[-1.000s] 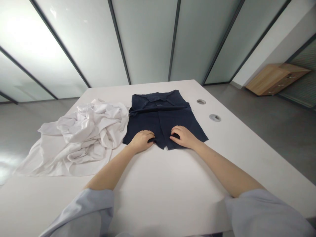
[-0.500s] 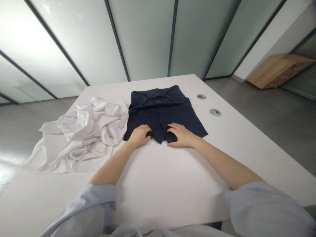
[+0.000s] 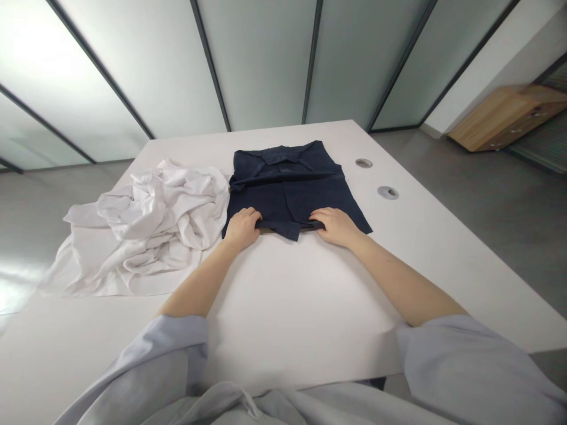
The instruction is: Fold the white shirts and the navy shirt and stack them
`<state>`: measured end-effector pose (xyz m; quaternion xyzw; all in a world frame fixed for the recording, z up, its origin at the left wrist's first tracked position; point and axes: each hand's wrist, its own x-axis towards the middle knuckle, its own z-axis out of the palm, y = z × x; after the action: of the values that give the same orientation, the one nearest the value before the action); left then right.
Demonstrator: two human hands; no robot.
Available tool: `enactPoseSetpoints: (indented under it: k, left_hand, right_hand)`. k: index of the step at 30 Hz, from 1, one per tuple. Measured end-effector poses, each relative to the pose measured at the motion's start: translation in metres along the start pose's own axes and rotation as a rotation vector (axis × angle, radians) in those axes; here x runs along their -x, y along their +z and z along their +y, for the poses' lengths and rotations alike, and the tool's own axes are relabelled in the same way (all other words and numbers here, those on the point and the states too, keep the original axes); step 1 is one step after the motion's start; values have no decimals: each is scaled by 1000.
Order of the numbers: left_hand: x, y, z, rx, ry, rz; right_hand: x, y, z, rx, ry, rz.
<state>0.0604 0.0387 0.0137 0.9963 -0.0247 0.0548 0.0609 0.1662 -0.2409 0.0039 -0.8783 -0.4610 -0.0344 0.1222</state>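
presently pinching near edge of navy garment [image 3: 316, 195] w/ l hand [image 3: 243, 228] & r hand [image 3: 337, 226], narrow grip, either side of drooping centre flap [image 3: 290, 231]. spread on white table [image 3: 274, 289], just beside crumpled white cloth [image 3: 162, 215]. prob. light, soft, limp, not slippery or fragile; best taken by near edge, both sides, to limit sagging mid-span.

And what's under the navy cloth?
White table, showing along the near and right sides of the navy cloth. The left hand and right hand hold its near edge. Anything else beneath its middle is covered and can't be seen.
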Motion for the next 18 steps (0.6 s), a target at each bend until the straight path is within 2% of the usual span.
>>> enactPoseSetpoints:
  k: [6,10,14,18]
  left_hand:
    - [3,-3,-8,-13,-48,-23]
    - [5,-7,-15,16,-37,-55]
    - [8,-15,-26,-55,-50,-128]
    - [19,-19,-40,-103,-67,-125]
  right_hand:
    - [8,-5,9,44,10,-87]
    - [16,-9,26,104,82,-121]
    - [33,-15,50,161,141,-102]
    - [58,-20,70,110,217,-19]
